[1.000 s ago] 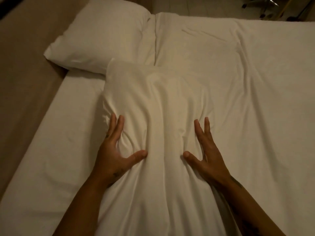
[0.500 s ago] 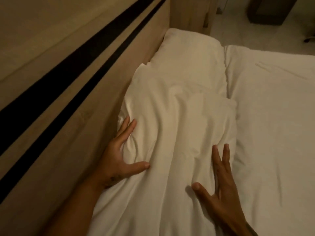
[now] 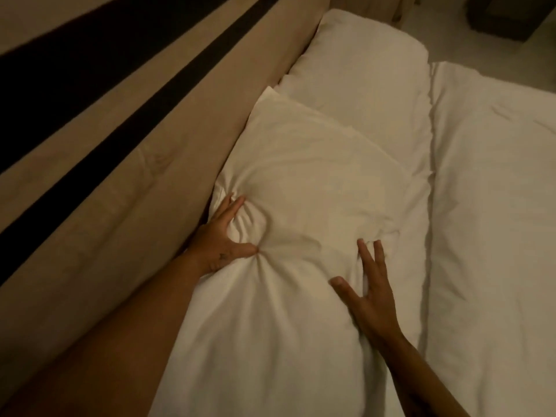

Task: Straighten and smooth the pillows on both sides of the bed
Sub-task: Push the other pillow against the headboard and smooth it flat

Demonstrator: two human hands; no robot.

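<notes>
Against the headboard (image 3: 126,164), on the near side of the bed, lies the near pillow (image 3: 301,191) I am working on: soft, white, plump, its cotton case puckered into fine radiating creases where my left hand (image 3: 222,239) pinches it. That hand's grip is closed on a bunch of the case at the pillow's headboard edge, thumb tip and fingers drawn together with fabric gathered between them. My right hand (image 3: 370,299) lies flat on the pillow's opposite side, fingers spread and straight, holding nothing, its fingertips pressing a shallow dent into the filling. Half a second ago the left hand lay open with fingers extended along the pillow's edge; now it has curled into a pinch, and the long fold that ran down the pillow's middle has flattened into a rounder, smoother swell. The right hand sits further up the pillow than before. Beyond the near pillow, its far corner overlapping it, rests the far pillow (image 3: 367,73), equally white and smoother. To the right, parted from both pillows by a dark seam-like gap, spreads the white duvet (image 3: 496,206), lightly rumpled. The headboard is tan, wood-grained, with dark bands (image 3: 99,94) running its length. My bare forearms cover the pillow's lower corners.
</notes>
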